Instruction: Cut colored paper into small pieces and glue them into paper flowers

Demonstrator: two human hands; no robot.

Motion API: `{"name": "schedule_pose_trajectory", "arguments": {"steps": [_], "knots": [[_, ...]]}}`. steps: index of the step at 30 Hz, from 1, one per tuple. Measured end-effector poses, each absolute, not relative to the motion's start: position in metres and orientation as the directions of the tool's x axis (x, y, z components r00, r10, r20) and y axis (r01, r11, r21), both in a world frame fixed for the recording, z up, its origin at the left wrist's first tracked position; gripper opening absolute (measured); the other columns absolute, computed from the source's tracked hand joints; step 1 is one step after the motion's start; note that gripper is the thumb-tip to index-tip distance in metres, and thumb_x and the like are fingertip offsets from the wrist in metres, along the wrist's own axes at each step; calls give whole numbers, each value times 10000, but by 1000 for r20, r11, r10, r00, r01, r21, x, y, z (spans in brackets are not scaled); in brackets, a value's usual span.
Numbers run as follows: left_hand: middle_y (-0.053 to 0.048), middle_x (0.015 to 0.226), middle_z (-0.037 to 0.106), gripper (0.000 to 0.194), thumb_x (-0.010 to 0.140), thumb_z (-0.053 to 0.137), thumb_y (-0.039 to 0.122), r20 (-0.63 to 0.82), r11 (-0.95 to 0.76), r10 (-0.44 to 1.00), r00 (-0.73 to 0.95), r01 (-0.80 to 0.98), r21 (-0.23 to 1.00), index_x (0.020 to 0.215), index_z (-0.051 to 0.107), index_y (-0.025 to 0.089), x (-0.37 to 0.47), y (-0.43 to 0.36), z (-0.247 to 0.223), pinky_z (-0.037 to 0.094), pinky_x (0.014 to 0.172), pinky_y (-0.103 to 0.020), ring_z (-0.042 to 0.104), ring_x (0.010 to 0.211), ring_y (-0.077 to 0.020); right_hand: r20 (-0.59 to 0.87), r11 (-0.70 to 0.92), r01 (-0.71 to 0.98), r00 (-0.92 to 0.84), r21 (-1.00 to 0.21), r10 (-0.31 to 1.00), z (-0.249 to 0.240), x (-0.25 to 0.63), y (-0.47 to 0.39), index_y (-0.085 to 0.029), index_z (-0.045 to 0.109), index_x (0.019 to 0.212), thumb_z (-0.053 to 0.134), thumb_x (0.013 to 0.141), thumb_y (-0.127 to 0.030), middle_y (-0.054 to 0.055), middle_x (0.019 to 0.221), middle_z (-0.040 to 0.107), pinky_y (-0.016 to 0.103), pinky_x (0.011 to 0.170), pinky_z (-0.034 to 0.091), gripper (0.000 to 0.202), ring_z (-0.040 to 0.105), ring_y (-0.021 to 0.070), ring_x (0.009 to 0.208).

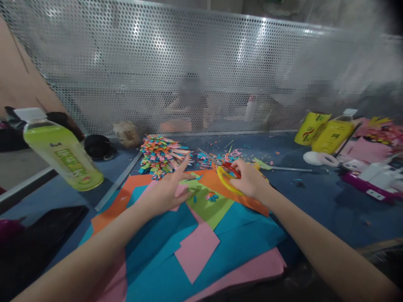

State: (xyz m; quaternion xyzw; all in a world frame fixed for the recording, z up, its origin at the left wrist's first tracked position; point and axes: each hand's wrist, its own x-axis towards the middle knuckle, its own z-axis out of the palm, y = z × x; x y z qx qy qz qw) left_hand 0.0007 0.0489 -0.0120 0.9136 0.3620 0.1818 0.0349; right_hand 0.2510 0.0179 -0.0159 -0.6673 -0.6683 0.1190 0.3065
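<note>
My right hand [251, 178] is closed around the yellow and red handles of a pair of scissors [223, 178]; the blades point away to the left. My left hand [168, 188] is over the coloured paper with its fingers spread, and I see nothing held in it. Beneath both hands lie sheets of blue paper [157, 251], orange paper [217, 184], green paper [209, 212] and pink paper [199, 251]. Small paper snippets [212, 196] sit on the green sheet. Just beyond my left hand stands a dense bundle of folded multicoloured paper strips [160, 155].
On the left are a drink bottle [63, 151], a clear ruler [121, 180] and a dark flat object [56, 235]. Yellow packs [332, 134], a purple-and-white power strip [368, 186] and pink paper items are at right. Paper scraps [234, 153] lie before a perforated metal screen [220, 63].
</note>
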Motion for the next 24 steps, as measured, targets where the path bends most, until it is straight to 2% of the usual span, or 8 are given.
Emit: {"name": "schedule_pose_trajectory", "arguments": {"steps": [2,5,9,11,13,17,20,24], "knots": [[-38,1016,672,673,782,536,280,367,-663,749,552,643,384,1387,249,205,2,49,-11,416,902,-349,606,968,-204,259,101,808,65,-580,964,-16,251,17,-196,459,859,523,648,-216,32,777,631,244,541,367,221,571,163,648],[4,770,689,685,730,604,241,346,-562,819,459,518,644,1350,320,175,4,51,-9,461,822,-336,649,781,-176,271,125,795,51,-593,961,-14,250,15,-199,455,867,526,654,-235,30,798,631,247,552,375,227,584,171,685],[-26,609,689,640,615,735,230,127,-188,945,302,184,965,1196,504,98,5,54,-6,448,493,-222,658,593,-175,308,232,734,-34,-638,951,-15,247,11,-203,431,899,544,670,-273,31,852,632,266,591,413,265,600,175,715],[-30,580,683,597,577,768,191,19,-27,978,209,34,999,1129,563,94,4,55,-3,371,392,-178,644,528,-154,321,294,664,-85,-687,943,-16,244,10,-204,412,906,555,688,-295,34,873,628,267,633,441,276,612,171,757],[-39,638,696,499,582,766,158,-27,37,988,150,-62,997,1054,612,102,3,54,1,386,397,-157,657,565,-138,305,302,643,-111,-704,946,-17,241,8,-208,396,901,584,690,-330,30,848,624,265,645,458,308,617,170,762],[-42,764,708,392,638,714,91,-28,42,994,103,-136,990,1018,621,109,1,53,8,470,488,-143,684,695,-130,255,248,768,-114,-590,960,-18,239,5,-205,394,933,613,685,-403,67,901,622,283,657,466,386,620,205,800],[-22,742,698,412,649,682,26,6,7,998,61,-213,977,1039,587,117,1,51,11,492,507,-143,691,687,-131,247,248,829,-138,-501,959,-18,239,1,-195,409,992,612,686,-468,104,972,627,289,661,459,458,621,244,872],[-3,663,681,390,628,709,40,39,-31,999,25,-268,963,979,560,122,5,47,13,528,563,-179,697,688,-160,224,270,839,-182,-473,957,-16,236,-4,-194,434,1021,654,642,-496,81,883,654,263,588,430,532,632,239,792]]}}
